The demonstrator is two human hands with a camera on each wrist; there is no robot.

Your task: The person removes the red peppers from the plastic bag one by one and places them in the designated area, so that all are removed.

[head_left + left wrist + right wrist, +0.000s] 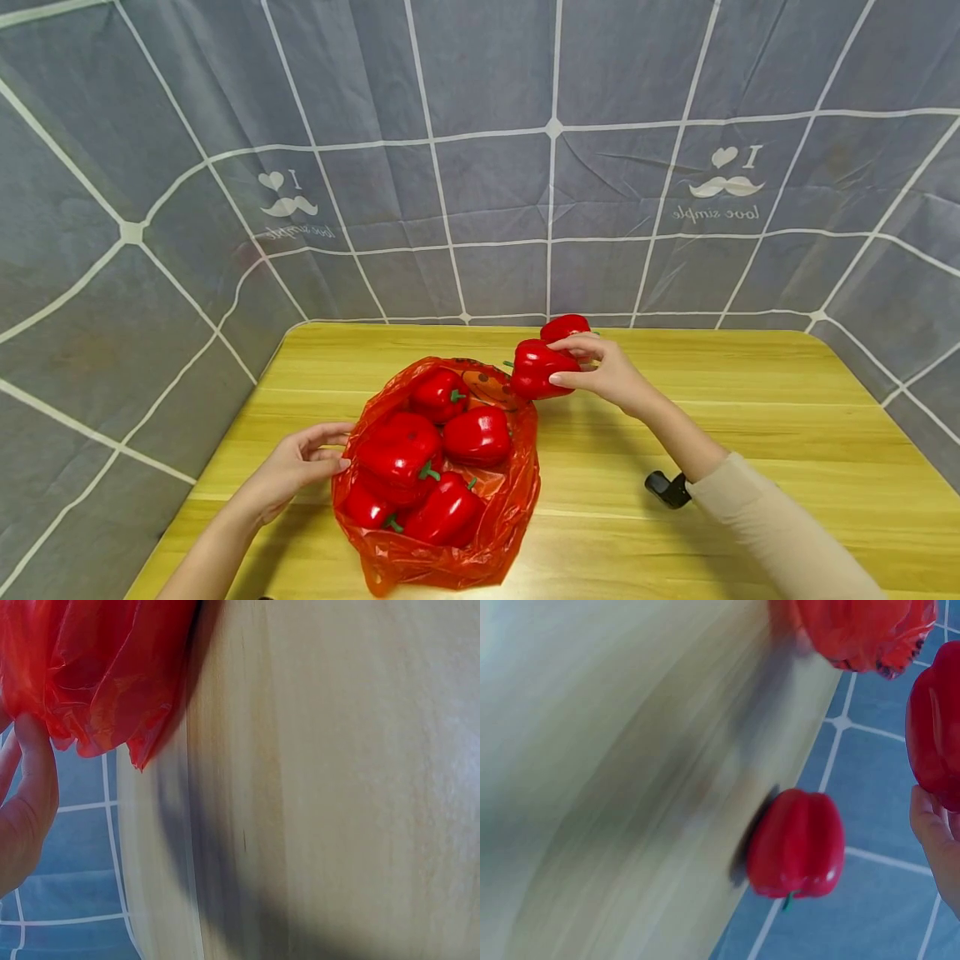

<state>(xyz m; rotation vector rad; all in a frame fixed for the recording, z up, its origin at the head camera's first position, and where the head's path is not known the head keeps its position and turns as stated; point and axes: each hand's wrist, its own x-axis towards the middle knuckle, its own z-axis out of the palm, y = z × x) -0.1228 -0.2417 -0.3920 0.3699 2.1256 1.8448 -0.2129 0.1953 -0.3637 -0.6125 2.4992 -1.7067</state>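
A red plastic bag (442, 571) with a smiling print stands on the table, its mouth spread wide. Inside lie several red bell peppers (477, 437) with green stems. My left hand (288, 471) holds the bag's left rim between thumb and fingers; in the left wrist view, the fingertips meet the crinkled plastic. Above the table, just past the bag's far right rim, my right hand (600, 371) grips another bell pepper (538, 371) between thumb and fingers. Behind it, one more bell pepper (796, 844) rests on the table near the back edge, partly hidden in the head view.
The yellow wood-grain table (750, 400) reaches back to a grey curtain (495, 192) with white grid lines, which also hangs along both sides. A black device (667, 489) shows at the right wrist, by the beige sleeve (772, 517).
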